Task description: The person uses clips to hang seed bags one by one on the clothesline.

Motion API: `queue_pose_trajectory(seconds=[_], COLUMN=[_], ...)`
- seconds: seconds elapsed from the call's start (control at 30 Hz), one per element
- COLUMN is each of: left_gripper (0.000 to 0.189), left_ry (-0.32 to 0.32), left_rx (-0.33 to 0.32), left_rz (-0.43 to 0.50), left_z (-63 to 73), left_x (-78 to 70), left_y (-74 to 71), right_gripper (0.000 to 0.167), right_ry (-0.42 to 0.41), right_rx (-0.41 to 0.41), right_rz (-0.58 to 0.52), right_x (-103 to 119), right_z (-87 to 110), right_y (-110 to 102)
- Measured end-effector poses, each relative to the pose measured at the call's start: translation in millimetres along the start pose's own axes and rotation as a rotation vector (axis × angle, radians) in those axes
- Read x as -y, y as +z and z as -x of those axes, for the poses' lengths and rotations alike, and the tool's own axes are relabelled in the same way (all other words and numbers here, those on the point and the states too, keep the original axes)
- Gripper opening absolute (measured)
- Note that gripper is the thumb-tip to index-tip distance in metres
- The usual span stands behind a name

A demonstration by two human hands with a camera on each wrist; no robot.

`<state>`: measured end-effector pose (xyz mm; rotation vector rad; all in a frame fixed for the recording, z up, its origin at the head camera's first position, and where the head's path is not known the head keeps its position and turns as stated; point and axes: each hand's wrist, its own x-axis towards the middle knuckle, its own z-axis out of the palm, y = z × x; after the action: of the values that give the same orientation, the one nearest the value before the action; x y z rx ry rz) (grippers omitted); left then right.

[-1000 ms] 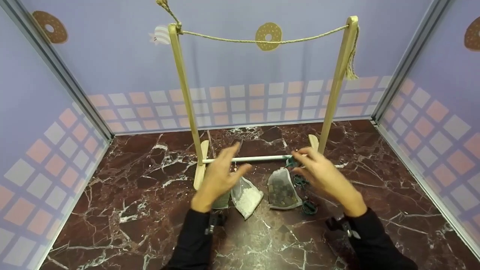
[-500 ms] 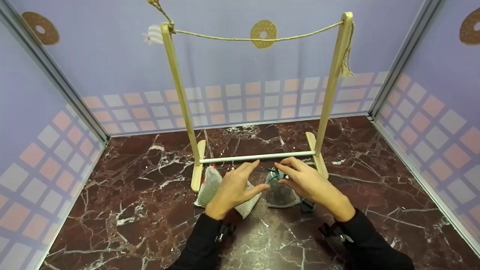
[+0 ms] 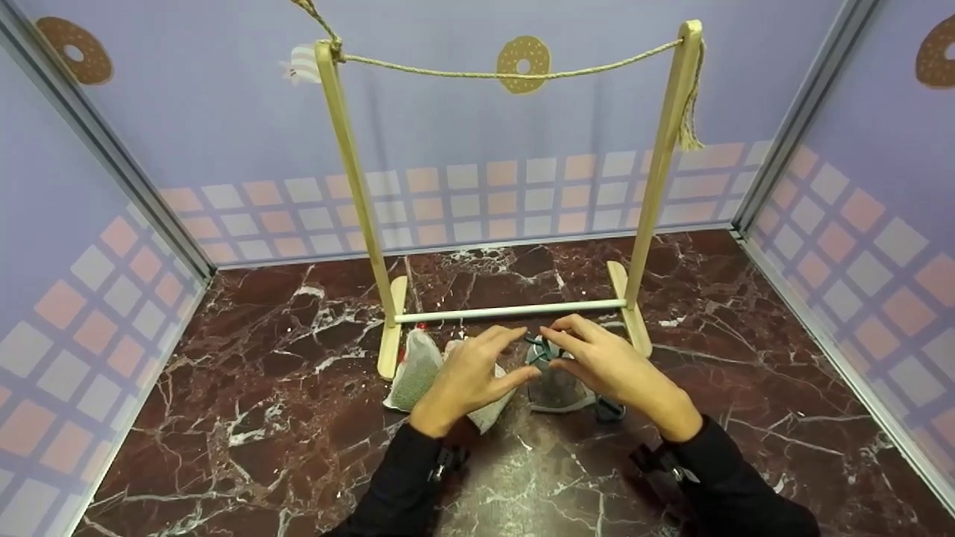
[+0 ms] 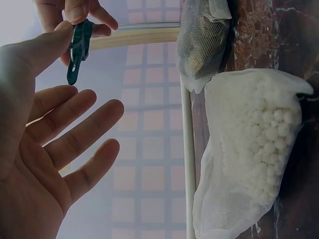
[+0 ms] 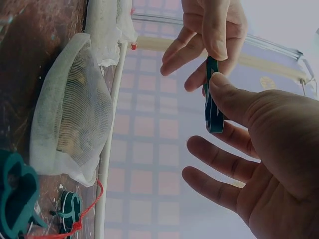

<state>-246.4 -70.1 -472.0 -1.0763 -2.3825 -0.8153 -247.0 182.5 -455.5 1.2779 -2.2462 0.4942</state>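
My right hand (image 3: 623, 373) pinches a dark green clothespin (image 5: 214, 112) between thumb and index finger. My left hand (image 3: 466, 380) comes in from the other side, thumb tip right at the clothespin, its other fingers spread. Below the hands lies a mesh bag with dark contents (image 5: 79, 104). A bag of white pellets (image 4: 264, 134) lies under my left hand, partly covered by it in the head view. Left of it is a bag with greenish-grey contents (image 3: 418, 377).
A wooden rack (image 3: 351, 164) with a rope (image 3: 462, 74) strung between its posts stands behind the bags, a white bar (image 3: 515, 309) low across it. More green clothespins (image 5: 17, 194) and a red string (image 5: 92, 209) lie beside the dark bag. Patterned walls enclose the table (image 3: 246, 418).
My right hand has brought the green clothespin from the rack's right side toward the middle, over the dark bag. My left hand has moved right, close to it, uncovering the greenish-grey bag.
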Motion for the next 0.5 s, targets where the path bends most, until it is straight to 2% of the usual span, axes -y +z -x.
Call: queue_pose_trajectory(seconds=[0.27,0.5], left_gripper=[0.054,0.049], left_ry=[0.017,0.005], left_rx=[-0.007,-0.001], left_rz=[0.018,0.043], left_z=[0.4,0.4], left_x=[0.1,0.8], left_y=[0.7,1.0], right_gripper=[0.049,0.051], right_ry=[0.0,-0.005], right_rx=[-0.001,-0.002], right_rz=[-0.013,-0.014], right_x=[-0.2,0.0], right_z=[-0.1,-0.4], right_y=[1.1,2.5])
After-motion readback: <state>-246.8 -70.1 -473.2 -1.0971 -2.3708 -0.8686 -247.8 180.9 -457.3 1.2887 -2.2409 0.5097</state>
